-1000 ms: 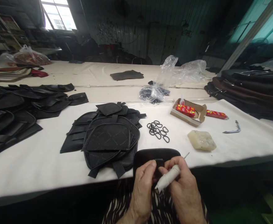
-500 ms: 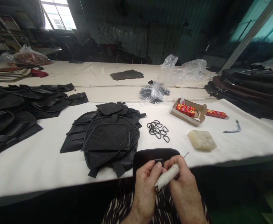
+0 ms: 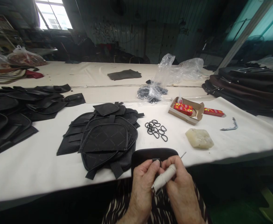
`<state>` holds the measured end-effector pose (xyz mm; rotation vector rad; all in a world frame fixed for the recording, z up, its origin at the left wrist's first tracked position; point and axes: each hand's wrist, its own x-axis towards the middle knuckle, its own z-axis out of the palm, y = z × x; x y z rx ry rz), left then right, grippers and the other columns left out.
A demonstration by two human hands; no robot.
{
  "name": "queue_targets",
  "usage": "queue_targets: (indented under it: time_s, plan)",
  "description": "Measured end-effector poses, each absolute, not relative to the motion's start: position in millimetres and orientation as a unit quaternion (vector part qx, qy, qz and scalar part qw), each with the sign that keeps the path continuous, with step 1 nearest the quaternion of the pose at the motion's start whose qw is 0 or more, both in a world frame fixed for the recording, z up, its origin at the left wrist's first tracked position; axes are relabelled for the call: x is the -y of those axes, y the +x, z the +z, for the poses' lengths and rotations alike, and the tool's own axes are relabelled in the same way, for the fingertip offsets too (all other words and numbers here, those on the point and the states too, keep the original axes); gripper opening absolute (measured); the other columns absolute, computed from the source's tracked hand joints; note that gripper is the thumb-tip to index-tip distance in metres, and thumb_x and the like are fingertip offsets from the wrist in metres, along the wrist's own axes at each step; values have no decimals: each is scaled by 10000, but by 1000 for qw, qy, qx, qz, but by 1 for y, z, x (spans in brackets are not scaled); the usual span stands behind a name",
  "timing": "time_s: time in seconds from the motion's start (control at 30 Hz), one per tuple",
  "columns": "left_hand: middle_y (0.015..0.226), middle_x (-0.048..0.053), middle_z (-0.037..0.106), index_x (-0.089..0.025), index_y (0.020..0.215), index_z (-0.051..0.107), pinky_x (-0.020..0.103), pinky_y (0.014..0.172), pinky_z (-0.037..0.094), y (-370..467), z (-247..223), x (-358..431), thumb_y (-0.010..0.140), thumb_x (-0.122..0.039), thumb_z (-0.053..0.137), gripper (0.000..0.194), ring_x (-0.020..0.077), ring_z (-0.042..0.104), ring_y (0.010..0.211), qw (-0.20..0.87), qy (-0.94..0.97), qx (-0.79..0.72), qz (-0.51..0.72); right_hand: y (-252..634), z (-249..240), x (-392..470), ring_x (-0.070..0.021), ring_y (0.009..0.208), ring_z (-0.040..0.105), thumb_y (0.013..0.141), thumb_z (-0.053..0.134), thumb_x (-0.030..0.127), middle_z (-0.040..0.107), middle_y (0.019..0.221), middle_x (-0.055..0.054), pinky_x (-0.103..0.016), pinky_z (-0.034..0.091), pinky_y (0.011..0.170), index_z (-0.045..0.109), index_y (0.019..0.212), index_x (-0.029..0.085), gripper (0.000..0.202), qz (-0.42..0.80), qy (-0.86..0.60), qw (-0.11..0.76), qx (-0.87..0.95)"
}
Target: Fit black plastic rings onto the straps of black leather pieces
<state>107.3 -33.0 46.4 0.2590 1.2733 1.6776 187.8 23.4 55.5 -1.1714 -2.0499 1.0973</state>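
My left hand (image 3: 143,182) pinches a black leather piece (image 3: 142,154) at the table's front edge, its thumb on a small strap loop (image 3: 156,160). Close beside it, my right hand (image 3: 179,180) is closed around an awl (image 3: 166,177) with a thick, pale wrapped handle. The awl's thin metal shaft sticks out past the knuckles, up and to the right. Fingertips of both hands meet near the loop and partly hide it. Beyond the leather piece lie several black D-rings (image 3: 156,128).
Black leather pieces (image 3: 105,138) are stacked left of my hands, with another heap (image 3: 8,124) farther left. On the right are a yellowish wax-like block (image 3: 199,138), a cardboard box (image 3: 185,118) with red packets, and a bent metal tool (image 3: 230,125). Plastic bags (image 3: 165,70) lie behind.
The whole view has shifted slightly, so things sit a little farther left. Both hands keep their hold, and the awl stays nearly at the same angle.
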Motion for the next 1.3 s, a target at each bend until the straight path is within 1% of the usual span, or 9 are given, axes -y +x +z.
queue_targets:
  time_s: [0.17, 0.3, 0.5, 0.63, 0.77, 1.03, 1.13, 1.2, 1.3]
  plan:
    - [565, -38, 477, -139, 620, 555, 180, 494, 329, 105, 46, 30, 792, -351, 611, 278, 66, 398, 516, 493, 77, -514, 697, 193, 51, -22, -129, 552, 605, 822, 527, 270, 634, 673, 17, -193, 470, 501, 501, 766, 213, 84, 391, -404, 292, 774]
    - [628, -14, 547, -149, 682, 589, 193, 555, 401, 103, 43, 29, 802, -347, 604, 232, 91, 498, 594, 510, 66, -488, 705, 199, 42, -19, -140, 676, 670, 843, 519, 206, 692, 850, -31, -193, 522, 589, 529, 831, 215, 17, 305, -332, 382, 807]
    - [617, -25, 533, -140, 658, 581, 180, 546, 412, 101, 47, 29, 796, -287, 623, 206, 70, 497, 561, 513, 51, -472, 716, 198, 25, -11, -178, 805, 689, 839, 511, 93, 690, 1037, -104, -261, 556, 683, 566, 888, 194, 125, 213, -256, 463, 821]
    - [619, -28, 543, -137, 664, 593, 173, 532, 407, 101, 46, 28, 786, -264, 639, 181, 59, 501, 538, 517, 37, -468, 716, 197, 22, -9, -173, 761, 696, 838, 515, 71, 674, 1075, -142, -262, 562, 656, 581, 942, 178, 163, 195, -241, 464, 830]
    - [567, -59, 501, -148, 629, 558, 169, 451, 358, 101, 46, 27, 762, -274, 667, 213, 40, 445, 451, 516, 12, -472, 715, 196, 22, -11, -167, 660, 696, 864, 509, 124, 718, 922, -118, -228, 538, 554, 588, 971, 165, 139, 203, -259, 458, 826]
    - [581, -47, 506, -139, 640, 570, 162, 518, 393, 102, 48, 26, 745, -278, 685, 209, 57, 480, 545, 505, 19, -491, 709, 194, 19, -7, -142, 537, 656, 878, 494, 186, 712, 731, -65, -218, 510, 525, 577, 816, 190, 103, 260, -282, 450, 806]
    - [544, -50, 506, -139, 611, 574, 152, 480, 373, 101, 48, 25, 748, -273, 682, 220, 50, 464, 504, 501, 32, -495, 709, 196, 20, -9, -144, 572, 670, 859, 518, 164, 718, 765, -73, -208, 518, 550, 541, 765, 196, 102, 277, -279, 449, 802]
    - [534, -45, 528, -139, 605, 590, 155, 479, 385, 101, 48, 25, 745, -270, 683, 213, 54, 475, 493, 496, 40, -504, 706, 199, 25, -12, -143, 612, 682, 845, 542, 165, 723, 864, -90, -194, 525, 572, 523, 762, 199, 91, 304, -270, 437, 802]
    - [587, -3, 610, -128, 643, 634, 194, 565, 459, 100, 49, 25, 748, -289, 673, 196, 90, 553, 547, 500, 56, -517, 692, 208, 37, -19, -156, 661, 687, 821, 588, 264, 713, 945, -96, -197, 530, 591, 496, 711, 209, 153, 388, -280, 397, 783]
